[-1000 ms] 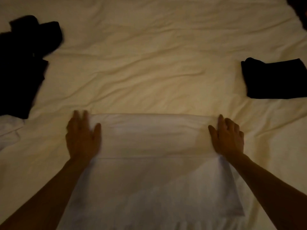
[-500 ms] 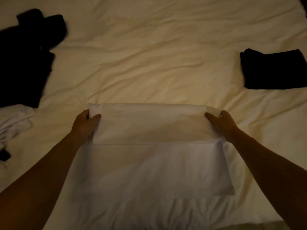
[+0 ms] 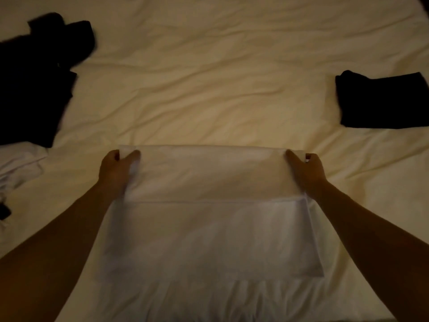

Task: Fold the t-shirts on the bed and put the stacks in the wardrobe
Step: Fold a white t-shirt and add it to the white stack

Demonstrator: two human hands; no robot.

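Now both hands are gripping the white t-shirt (image 3: 209, 228), which is lying flat on the bed (image 3: 220, 77) near its front edge, partly folded with the far portion doubled over toward the person. The left hand (image 3: 115, 170) is pinching the far left corner of the fold – thumb on top, fingers curling under the cloth. The right hand (image 3: 306, 169) is doing the same at the far right corner. The hands are sitting well apart, one at each end of the folded edge. A folded black stack (image 3: 383, 102) is resting on the bed at the right, well apart from the shirt. An unfolded black pile (image 3: 34, 82) is lying at the left – crumpled white cloth (image 3: 18, 166) just below it.
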